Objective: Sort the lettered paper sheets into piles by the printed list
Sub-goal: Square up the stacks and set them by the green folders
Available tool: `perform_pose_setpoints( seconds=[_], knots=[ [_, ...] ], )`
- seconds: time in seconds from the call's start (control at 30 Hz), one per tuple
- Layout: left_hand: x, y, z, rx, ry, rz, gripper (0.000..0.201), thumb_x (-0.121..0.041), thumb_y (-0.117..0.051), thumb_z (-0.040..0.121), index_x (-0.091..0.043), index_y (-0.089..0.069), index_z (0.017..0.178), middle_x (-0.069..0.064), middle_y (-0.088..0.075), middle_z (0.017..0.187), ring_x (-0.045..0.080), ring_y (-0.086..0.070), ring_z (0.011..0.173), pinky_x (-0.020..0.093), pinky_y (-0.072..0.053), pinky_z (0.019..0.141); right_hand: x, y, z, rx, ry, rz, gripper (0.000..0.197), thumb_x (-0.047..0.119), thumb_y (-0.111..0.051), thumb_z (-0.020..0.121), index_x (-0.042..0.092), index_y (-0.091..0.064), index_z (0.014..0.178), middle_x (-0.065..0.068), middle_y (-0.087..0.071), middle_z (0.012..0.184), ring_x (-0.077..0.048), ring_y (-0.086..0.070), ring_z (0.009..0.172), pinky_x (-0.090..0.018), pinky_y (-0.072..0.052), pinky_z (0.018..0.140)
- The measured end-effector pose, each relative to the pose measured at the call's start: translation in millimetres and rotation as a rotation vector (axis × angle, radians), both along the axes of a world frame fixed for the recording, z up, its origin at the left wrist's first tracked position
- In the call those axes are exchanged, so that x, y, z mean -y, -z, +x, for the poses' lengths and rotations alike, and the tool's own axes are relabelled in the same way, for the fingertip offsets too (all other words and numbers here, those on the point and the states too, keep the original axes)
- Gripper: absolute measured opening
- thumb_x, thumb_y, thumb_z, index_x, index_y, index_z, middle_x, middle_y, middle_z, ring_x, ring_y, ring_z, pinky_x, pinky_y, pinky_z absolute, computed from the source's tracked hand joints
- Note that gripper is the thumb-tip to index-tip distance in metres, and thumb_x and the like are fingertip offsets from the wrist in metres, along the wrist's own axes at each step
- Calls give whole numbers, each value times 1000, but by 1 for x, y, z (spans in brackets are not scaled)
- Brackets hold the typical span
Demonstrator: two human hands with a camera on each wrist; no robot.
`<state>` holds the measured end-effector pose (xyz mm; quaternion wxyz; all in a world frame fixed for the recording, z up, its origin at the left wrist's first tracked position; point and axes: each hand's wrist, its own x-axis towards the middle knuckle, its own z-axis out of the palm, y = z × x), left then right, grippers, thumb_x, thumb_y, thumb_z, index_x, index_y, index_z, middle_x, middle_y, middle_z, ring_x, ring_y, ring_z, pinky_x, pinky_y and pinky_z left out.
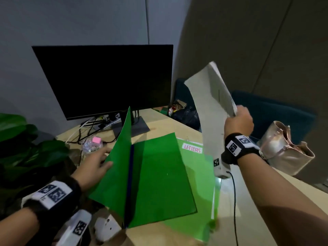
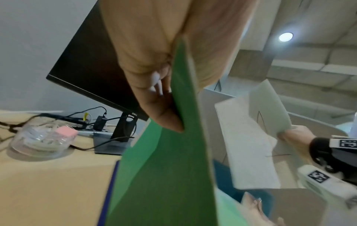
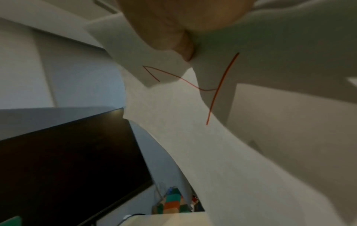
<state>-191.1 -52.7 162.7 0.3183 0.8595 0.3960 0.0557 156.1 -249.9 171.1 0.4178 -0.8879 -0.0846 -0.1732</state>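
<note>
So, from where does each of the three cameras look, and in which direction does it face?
Head: above the desk, facing down-forward; both forearms, left hand on the green folder, right hand gripping paper sheets.
Left wrist: along the fingers pinching the folder's cover.
Right wrist: upward along the sheets; only fingers show.
Shared: the monitor appears in all three.

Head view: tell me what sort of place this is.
Most likely an office desk: a dark monitor on a stand, a tangle of cables behind it, and green folders, one labelled LETTERS, on the wooden desktop.
</note>
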Motion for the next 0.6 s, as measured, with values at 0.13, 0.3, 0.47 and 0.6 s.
perform_pose_setpoints(
  seconds=[0.13, 0.3, 0.47, 0.6],
  knots=[
    [2, 4, 14, 100, 20, -18, 44, -11, -53, 95, -13, -42, 138, 14, -53, 131, 21, -51, 117, 27, -44, 90, -33, -27, -13, -81, -129, 7, 29, 2, -43, 86, 8, -63, 106, -20, -63, 109, -40, -59, 100, -39, -47, 78],
    [-9, 19, 9, 179, -18, -107, 31, -5, -52, 95, -19, -46, 123, 0, -64, 99, 9, -60, 84, 13, -46, 66, -57, 31, -37, -513, -269, -135, 30, 8, -44, 94, -6, -60, 116, -26, -60, 120, -39, -58, 108, -34, -44, 79],
    [-44, 69, -23, -98, -210, -91, 39, -3, -54, 92, -8, -39, 128, 18, -63, 114, 31, -61, 101, 37, -50, 88, -51, 116, -59, -786, -282, -386, 29, 9, -47, 94, -6, -59, 116, -20, -61, 104, -32, -59, 93, -28, -40, 70],
    [-69, 105, -32, -369, -361, -117, 50, -10, -56, 91, 4, -28, 130, 25, -53, 127, 37, -54, 116, 37, -43, 93, -57, 143, -67, -805, -230, -441, 25, 3, -48, 93, -10, -60, 110, -25, -63, 113, -37, -62, 101, -30, -42, 70]
  ],
)
